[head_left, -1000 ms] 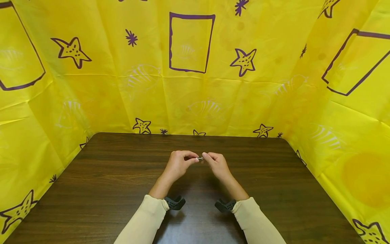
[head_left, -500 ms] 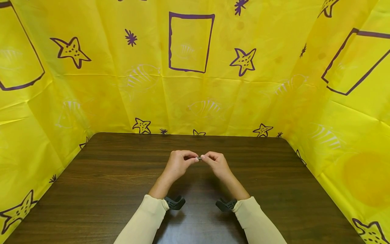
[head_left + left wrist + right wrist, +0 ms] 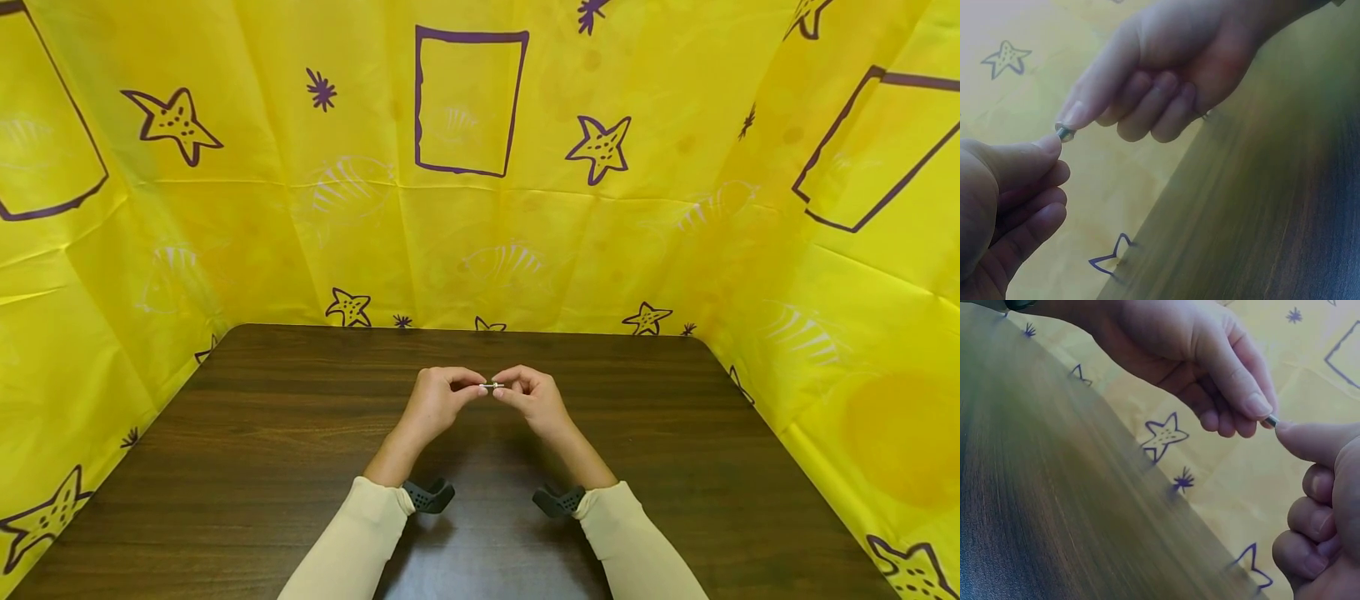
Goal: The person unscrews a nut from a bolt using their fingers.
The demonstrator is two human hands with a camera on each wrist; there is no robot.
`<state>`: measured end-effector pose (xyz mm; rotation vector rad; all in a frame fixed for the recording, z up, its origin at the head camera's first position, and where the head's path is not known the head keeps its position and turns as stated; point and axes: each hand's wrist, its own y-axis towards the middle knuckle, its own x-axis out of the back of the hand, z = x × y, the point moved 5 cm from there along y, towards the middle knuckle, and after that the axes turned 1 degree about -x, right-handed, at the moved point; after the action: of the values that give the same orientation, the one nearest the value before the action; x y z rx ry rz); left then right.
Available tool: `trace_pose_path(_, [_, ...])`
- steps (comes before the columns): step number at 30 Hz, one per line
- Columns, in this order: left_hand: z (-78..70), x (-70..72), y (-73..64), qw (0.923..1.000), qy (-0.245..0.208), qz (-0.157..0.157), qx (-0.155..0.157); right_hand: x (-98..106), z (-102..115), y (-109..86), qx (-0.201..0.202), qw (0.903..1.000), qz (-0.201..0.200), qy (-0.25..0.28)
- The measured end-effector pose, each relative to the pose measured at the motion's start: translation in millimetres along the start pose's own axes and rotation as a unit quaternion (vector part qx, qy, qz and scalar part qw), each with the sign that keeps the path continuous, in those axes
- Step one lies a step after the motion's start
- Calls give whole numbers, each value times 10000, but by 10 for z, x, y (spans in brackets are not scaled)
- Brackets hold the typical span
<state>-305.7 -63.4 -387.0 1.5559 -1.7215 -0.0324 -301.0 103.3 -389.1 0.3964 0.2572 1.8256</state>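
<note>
A small metal bolt (image 3: 487, 386) is held level between the two hands, above the far half of the table. My left hand (image 3: 437, 402) pinches one end of it between thumb and index finger. My right hand (image 3: 542, 403) has its thumb and index finger around a small nut (image 3: 496, 385) on the bolt, with the fingertips slightly parted in the head view. Threads on the bolt (image 3: 1062, 132) show between the fingertips in the left wrist view. The right wrist view shows a short length of bolt (image 3: 1272, 420); the fingers hide its ends.
A dark wood-grain table (image 3: 262, 467) lies under both hands. Yellow cloth (image 3: 480, 217) printed with starfish and fish hangs around its back and sides. Dark wrist mounts (image 3: 430, 497) sit at the cuffs of light sleeves (image 3: 352, 542).
The right thumb and index finger moved to the bolt, covered its right part, then parted slightly, leaving the nut showing. The left hand has stayed nearly still.
</note>
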Motion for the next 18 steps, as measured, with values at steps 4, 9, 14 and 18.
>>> trace_pose_path(4, [6,-5,0,10000,6,-7,23,-8,26,-4,118,9999,67,40])
trace_pose_path(9, [14,-14,1,9999,-14,12,108,-2,-57,10,157,9998,96,34])
trace_pose_path(14, [13,-16,0,10000,4,5,68,-5,-72,11,-34,9998,11,-220])
trace_pose_path(18, [14,-25,0,10000,78,0,-24,-14,8,-11,-393,9976,-158,-547])
